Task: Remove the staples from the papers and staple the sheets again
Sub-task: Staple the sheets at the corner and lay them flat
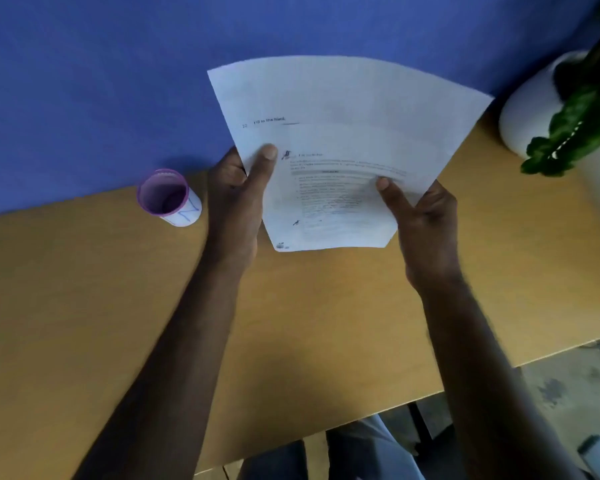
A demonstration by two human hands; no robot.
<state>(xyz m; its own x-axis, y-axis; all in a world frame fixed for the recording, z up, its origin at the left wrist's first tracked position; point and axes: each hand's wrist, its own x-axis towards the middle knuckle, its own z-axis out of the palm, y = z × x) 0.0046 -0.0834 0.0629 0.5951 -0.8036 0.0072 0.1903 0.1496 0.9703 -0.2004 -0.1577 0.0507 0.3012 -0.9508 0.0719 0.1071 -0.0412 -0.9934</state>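
Observation:
White printed papers (340,133) are held up above the wooden table (84,289), slightly tilted. My left hand (238,199) grips their left edge, thumb on the front and fingers behind. My right hand (420,223) grips the lower right edge the same way, thumb pressed on the printed text. I cannot make out a staple on the sheets. No stapler or staple remover is in view.
A small purple-rimmed paper cup (168,199) stands on the table left of my left hand. A white pot with a green plant (548,105) sits at the far right. A blue wall (101,81) backs the table. The table's front edge runs near my knees.

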